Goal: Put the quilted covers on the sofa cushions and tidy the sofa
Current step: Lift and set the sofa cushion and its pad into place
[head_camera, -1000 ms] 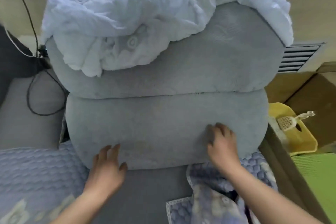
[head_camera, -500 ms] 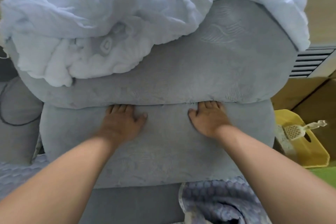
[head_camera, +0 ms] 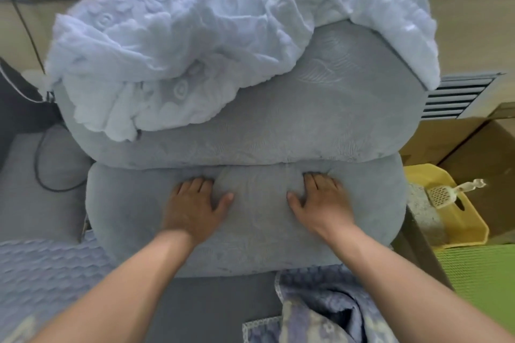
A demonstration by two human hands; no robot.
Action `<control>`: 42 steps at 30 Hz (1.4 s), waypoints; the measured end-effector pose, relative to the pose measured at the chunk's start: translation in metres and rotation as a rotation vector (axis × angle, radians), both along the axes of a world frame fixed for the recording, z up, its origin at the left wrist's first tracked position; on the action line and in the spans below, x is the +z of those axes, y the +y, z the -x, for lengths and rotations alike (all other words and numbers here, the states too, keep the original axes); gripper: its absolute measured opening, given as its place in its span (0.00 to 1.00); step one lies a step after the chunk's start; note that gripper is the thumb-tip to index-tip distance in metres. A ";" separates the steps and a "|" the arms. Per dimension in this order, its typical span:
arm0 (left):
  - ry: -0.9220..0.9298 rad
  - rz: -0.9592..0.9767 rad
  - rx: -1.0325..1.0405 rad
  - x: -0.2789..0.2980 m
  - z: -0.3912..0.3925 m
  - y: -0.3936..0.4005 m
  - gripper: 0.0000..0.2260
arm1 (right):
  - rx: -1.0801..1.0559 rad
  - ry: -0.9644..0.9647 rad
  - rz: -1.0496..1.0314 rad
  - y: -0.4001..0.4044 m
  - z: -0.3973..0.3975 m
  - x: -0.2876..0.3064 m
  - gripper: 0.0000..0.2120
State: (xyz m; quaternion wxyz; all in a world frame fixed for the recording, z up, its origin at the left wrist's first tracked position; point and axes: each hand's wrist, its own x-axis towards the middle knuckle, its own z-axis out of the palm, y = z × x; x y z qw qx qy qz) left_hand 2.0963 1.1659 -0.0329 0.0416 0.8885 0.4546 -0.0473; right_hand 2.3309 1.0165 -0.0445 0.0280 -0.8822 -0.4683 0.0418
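Two grey cushions fill the centre of the frame: an upper cushion (head_camera: 306,120) sits directly on a lower cushion (head_camera: 245,217), leaving only a tight seam between them. A crumpled white cover (head_camera: 172,64) lies over the upper cushion's top and left. Bare grey sofa seat (head_camera: 206,309) shows at bottom centre, between a quilted cover (head_camera: 47,270) at lower left and a bunched patterned cloth (head_camera: 323,312) at lower right. A yellow tray (head_camera: 471,220) lies at right.
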 end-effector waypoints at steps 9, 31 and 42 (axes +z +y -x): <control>0.049 0.076 -0.016 -0.002 -0.011 0.034 0.43 | -0.314 0.021 -0.343 -0.018 -0.038 0.024 0.20; 0.104 0.020 0.144 -0.027 -0.044 0.039 0.40 | -0.895 0.396 -0.404 -0.060 -0.142 -0.030 0.22; -0.316 0.259 0.143 0.112 0.020 -0.131 0.26 | -0.793 0.297 -0.597 -0.205 0.065 0.117 0.19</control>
